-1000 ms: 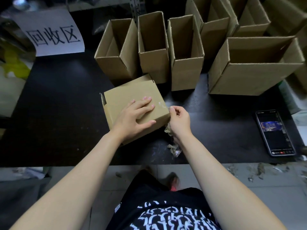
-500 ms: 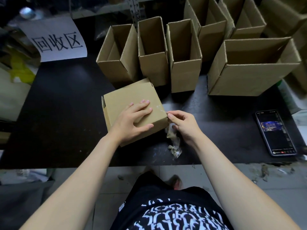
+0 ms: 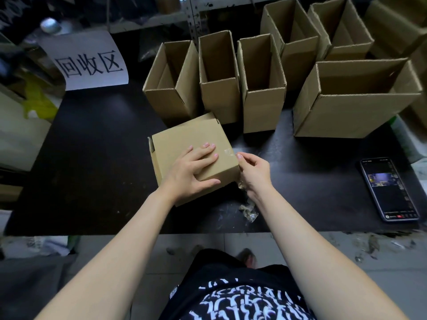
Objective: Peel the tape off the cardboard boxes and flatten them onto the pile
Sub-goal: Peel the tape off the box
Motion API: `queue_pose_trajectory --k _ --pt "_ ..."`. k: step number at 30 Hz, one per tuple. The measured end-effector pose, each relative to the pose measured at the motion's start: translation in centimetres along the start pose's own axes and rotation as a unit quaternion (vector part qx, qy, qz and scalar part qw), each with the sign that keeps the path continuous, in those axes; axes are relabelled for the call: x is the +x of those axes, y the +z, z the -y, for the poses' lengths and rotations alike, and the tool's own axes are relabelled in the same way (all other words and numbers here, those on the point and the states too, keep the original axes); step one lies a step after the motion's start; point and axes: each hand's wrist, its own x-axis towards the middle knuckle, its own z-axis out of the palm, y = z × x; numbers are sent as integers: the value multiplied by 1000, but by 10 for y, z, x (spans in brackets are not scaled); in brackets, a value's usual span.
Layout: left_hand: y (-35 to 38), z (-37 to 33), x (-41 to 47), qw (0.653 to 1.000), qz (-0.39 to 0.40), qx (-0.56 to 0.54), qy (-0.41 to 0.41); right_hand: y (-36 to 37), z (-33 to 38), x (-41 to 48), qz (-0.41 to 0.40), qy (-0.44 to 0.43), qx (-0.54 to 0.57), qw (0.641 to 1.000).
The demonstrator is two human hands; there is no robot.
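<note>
Left hand (image 3: 194, 172): flat on top of the small box (image 3: 184, 142), fingers straight, thumb along its near edge.
Right hand (image 3: 254, 172): apart from the left, fingers curled, tips at the box's right top edge, just beside a clear strip of tape (image 3: 227, 153). Cannot tell whether they grip the strip.
Small box: closed, lying on the black table (image 3: 92, 169) near its front edge.
Crumpled tape (image 3: 249, 211): on the table below the right wrist.
Three open boxes (image 3: 219, 98): upright in a row just behind the small box. A large box (image 3: 351, 112) stands to their right, with more behind.
Phone (image 3: 390, 188): flat at the right, screen lit.
Paper sign (image 3: 90, 63): far left. Dark tabletop runs between it and the small box.
Floor (image 3: 346, 250): grey, littered, below the table's front edge.
</note>
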Motion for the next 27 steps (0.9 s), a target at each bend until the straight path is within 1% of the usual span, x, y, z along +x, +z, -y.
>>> queue_pose_trajectory --k 3,5,12,14,15,16,18,21,24,27 --pt "1 1 0 1000 -1 -5 0 6 -2 -4 -41 -14 16 999" --pt "0 2 -2 1000 -3 -4 2 12 -4 -5 -64 -9 19 998" --pt "-10 5 -12 1000 -2 6 11 25 -5 -7 -102 49 45 993" --pt "-15 10 -20 1000 1 2 4 22 -5 -8 -134 80 98 983" --pt "-19 14 -26 1000 -1 -2 -2 20 -6 -8 -152 77 107 980" --pt "-22 19 -34 1000 -4 -8 -10 19 -7 -9 -158 57 88 982" --pt "-27 27 -44 999 -19 -17 -21 21 -5 -17 -132 -4 19 991" --pt "-26 28 -43 999 -37 -22 -23 22 1 -29 -100 -66 -17 993" --pt "-25 28 -37 999 -47 -21 -17 18 6 -38 -70 -67 -52 994" --pt "-27 33 -36 998 -59 -16 -18 18 6 -46 -24 -26 -66 997"
